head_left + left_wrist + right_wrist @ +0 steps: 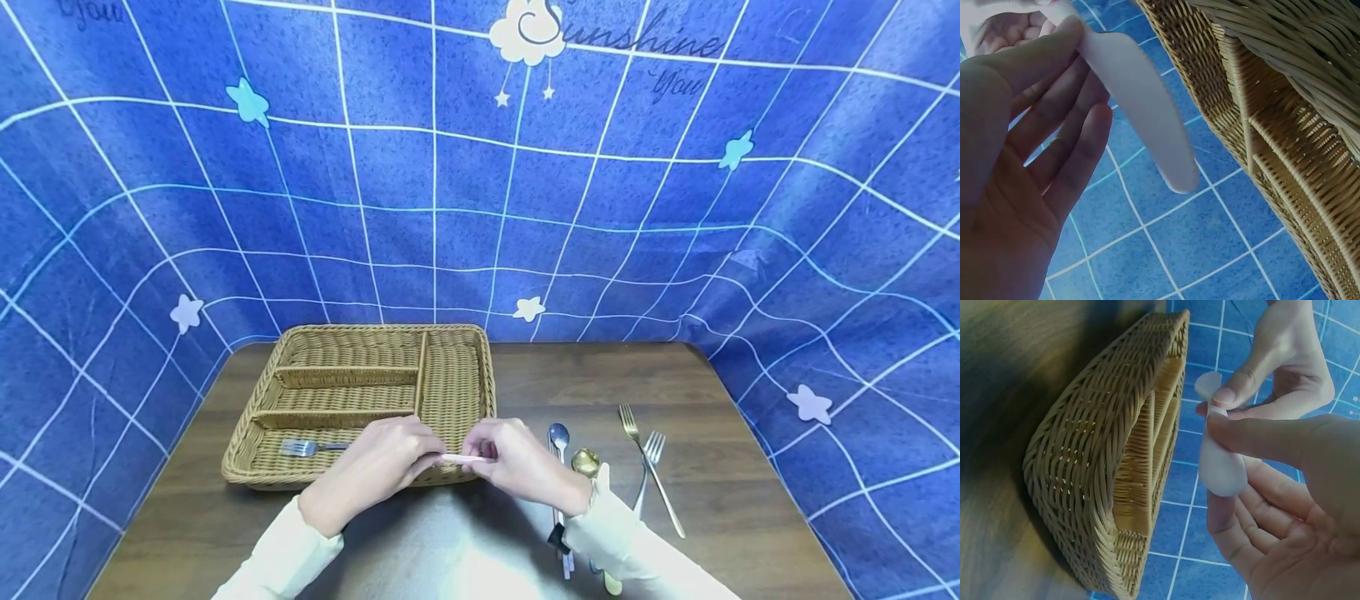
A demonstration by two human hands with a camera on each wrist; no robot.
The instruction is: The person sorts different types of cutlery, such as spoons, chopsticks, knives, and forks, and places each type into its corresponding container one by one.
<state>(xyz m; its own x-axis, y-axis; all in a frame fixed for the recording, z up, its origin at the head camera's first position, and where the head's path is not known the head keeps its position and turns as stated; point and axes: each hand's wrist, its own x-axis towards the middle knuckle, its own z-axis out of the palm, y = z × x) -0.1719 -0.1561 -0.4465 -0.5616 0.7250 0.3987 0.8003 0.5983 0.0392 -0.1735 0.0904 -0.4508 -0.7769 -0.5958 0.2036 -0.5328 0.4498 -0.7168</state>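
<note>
Both hands pinch a pale pink-white butter knife [463, 458] in front of the wicker basket [242, 417]. In the left wrist view the knife's broad, round-tipped blade [1147, 106] points away from my left hand [1035, 137], whose thumb presses near its neck. My right hand [1285, 481] holds the knife's wide end [1221, 465] between thumb and fingers in the right wrist view. From the head view, the left hand [393, 450] and right hand [517, 458] face each other, the knife level between them. A silver fork [300, 447] lies in the basket's front compartment, its handle partly hidden by the left hand.
Dividers [348, 368] split the basket into several compartments. Right of it lie a silver spoon [558, 435], a gold spoon [585, 461], a gold fork [652, 467] and a silver fork [654, 448] on the wooden table [720, 467]. My right sleeve covers some handles. Blue grid cloth [420, 183] rises behind.
</note>
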